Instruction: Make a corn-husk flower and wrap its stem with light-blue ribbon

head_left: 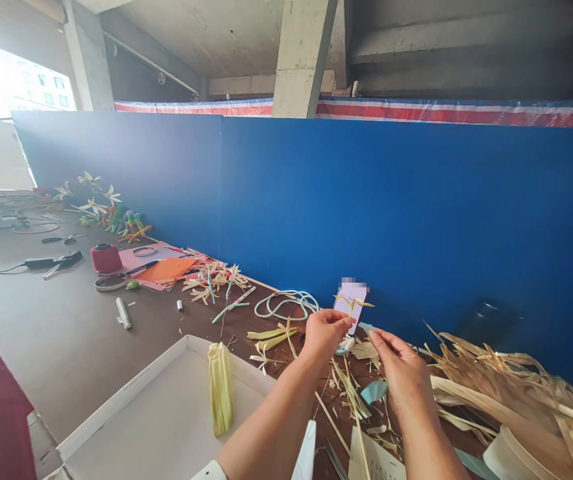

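Between the pinched fingers of my left hand [325, 335] is a small corn-husk flower [354, 303] with thin pale yellow petals spread outward. My right hand [402, 365] is beside it, thumb and fingertips closed on a small light blue strip [367, 327]. Behind the flower a phone [361, 293] with a lit screen leans near the blue panel. Below my hands lie husk scraps [349, 387] and a light blue piece [375, 391]. The flower's lower end is hidden by my fingers.
A white shallow box [141, 420] holds a pale green husk bundle [221, 390]. Dry husks [511, 387] pile up at right, near a pale roll [516, 453]. A light cord [286, 305], a red thread spool [106, 259] and finished flowers [93, 203] lie leftward. A blue panel [391, 200] bounds the table.
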`<state>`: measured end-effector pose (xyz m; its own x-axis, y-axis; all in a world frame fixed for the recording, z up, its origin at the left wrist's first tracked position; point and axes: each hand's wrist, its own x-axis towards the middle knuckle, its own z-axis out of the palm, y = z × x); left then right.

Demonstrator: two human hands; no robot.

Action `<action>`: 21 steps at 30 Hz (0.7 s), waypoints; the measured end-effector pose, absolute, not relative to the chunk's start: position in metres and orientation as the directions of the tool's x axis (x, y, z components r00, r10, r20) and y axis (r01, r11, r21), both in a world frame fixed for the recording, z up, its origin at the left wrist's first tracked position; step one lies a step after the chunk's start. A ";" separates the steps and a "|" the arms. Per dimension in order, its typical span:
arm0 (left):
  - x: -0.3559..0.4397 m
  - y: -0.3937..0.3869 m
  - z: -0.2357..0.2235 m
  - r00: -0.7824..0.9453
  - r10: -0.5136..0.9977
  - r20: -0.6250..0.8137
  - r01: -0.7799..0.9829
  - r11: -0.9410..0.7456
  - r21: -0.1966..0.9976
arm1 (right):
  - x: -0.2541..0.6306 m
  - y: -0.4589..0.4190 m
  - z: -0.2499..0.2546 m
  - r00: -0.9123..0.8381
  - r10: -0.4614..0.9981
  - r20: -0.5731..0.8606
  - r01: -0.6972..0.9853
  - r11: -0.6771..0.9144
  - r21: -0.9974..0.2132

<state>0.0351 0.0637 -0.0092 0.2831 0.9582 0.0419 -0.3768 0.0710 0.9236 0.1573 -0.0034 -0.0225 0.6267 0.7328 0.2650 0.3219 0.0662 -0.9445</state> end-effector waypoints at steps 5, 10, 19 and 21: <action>0.033 0.063 -0.006 0.333 0.941 0.063 -0.387 0.075 0.919 | 0.159 -0.003 -0.022 0.643 0.719 0.265 0.334 0.048 -0.941; 0.034 0.062 -0.009 0.391 0.915 0.103 -0.367 0.053 0.929 | 0.162 -0.004 -0.024 0.641 0.738 0.211 0.232 0.075 -0.970; 0.034 0.054 -0.004 0.422 0.903 0.083 -0.322 0.063 0.945 | 0.153 -0.007 -0.012 0.641 0.767 0.034 -0.056 0.090 -0.994; 0.034 0.053 -0.004 0.428 0.899 0.091 -0.329 0.062 0.942 | 0.150 -0.009 -0.008 0.632 0.775 0.015 -0.091 0.093 -0.991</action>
